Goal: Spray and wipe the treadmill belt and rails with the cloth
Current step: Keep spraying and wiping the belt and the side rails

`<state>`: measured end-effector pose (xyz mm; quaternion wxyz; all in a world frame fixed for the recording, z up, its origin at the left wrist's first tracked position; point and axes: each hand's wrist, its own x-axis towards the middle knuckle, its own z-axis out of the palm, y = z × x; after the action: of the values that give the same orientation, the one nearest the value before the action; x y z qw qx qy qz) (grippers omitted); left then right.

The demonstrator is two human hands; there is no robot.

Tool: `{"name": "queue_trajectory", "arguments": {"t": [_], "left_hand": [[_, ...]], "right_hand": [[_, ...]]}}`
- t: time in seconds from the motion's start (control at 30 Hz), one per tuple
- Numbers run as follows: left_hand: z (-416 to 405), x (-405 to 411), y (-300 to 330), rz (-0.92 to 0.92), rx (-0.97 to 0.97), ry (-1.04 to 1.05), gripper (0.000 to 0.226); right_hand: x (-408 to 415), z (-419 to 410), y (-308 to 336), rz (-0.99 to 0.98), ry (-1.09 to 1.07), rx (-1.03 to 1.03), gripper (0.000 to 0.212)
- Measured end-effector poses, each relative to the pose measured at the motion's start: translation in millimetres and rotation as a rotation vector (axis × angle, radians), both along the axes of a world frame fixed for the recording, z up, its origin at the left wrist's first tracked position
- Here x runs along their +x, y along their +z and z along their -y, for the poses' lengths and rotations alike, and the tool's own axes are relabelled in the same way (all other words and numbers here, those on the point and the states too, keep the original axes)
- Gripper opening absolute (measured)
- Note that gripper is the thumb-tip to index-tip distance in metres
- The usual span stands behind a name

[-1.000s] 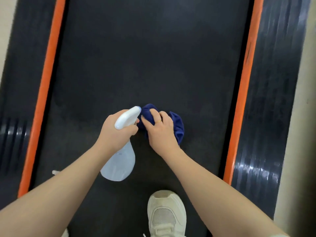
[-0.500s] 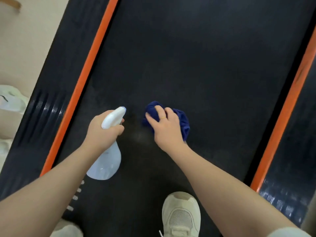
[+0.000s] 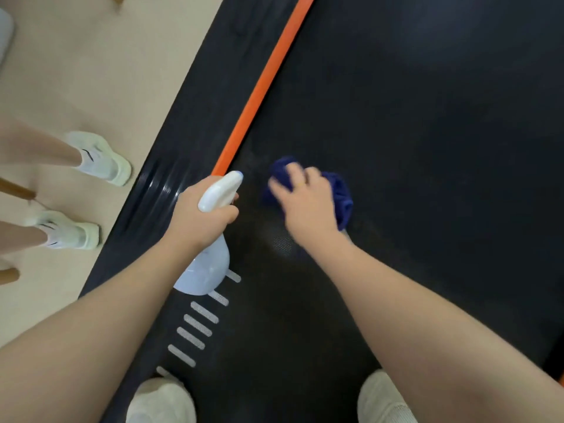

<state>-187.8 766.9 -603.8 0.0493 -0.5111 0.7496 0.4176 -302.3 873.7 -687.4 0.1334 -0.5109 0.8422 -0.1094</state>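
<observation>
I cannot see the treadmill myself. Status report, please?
Left hand holds spray bottle. Right hand presses blue cloth on belt. Nothing in the way.

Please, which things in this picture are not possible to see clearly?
Head view:
- The blue cloth: mostly covered by the right hand, which is motion-blurred.
- Spray bottle: trigger hidden by the left hand.
- Right orange rail: cut off at the frame edge.
- Bystander beside the treadmill: only legs and shoes show.

Exercise room or gym, probably: black treadmill belt [image 3: 427,117] edged by an orange strip [image 3: 262,83] and a ribbed black side rail [image 3: 195,123] — beige floor [image 3: 91,71] alongside, a bystander's white trainers [image 3: 100,160] on it.
</observation>
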Motion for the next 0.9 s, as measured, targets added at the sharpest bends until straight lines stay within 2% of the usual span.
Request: {"name": "queue_trajectory", "arguments": {"t": [0.07, 0.1, 0.17, 0.23, 0.37, 0.47, 0.6, 0.77, 0.9], "left_hand": [[13.6, 5.5, 3.0, -0.021, 0.002, 0.005, 0.033], [20.4, 9.1, 3.3, -0.039, 0.005, 0.018, 0.031], [32.4, 17.3, 2.6, -0.06, 0.016, 0.073, 0.027], [37.6, 27.9, 2.1, -0.068, 0.055, 0.162, 0.033], [42.7, 40.9, 1.3, -0.128, 0.224, 0.369, 0.042], [61.2, 24.0, 1.0, -0.218, 0.345, 0.481, 0.049], [90.4, -22.4, -3.4, -0.254, 0.443, 0.461, 0.047], [102.8, -2.6, -6.4, -0.15, 0.531, 0.525, 0.055], [94.4, 60.6, -6.2, -0.255, 0.543, 0.518, 0.047]], "right_hand": [[14.3, 18.1, -8.1, -0.017, 0.385, 0.076, 0.05], [9.1, 23.5, -12.5, -0.079, 0.489, 0.11, 0.05], [-0.1, 31.5, -11.2, -0.139, 0.356, 0.083, 0.052], [6.3, 35.6, -5.2, -0.158, 0.156, 0.195, 0.05], [10.8, 49.0, 10.8, 0.083, 0.071, 0.271, 0.049], [-13.3, 45.4, 26.5, 0.168, -0.054, 0.18, 0.045], [-27.8, 29.1, 36.7, 0.413, -0.367, 0.006, 0.041], [-3.9, 34.8, 37.8, 0.485, -0.454, -0.123, 0.038], [25.1, 58.2, 36.5, 0.401, -0.385, -0.169, 0.038]]}}
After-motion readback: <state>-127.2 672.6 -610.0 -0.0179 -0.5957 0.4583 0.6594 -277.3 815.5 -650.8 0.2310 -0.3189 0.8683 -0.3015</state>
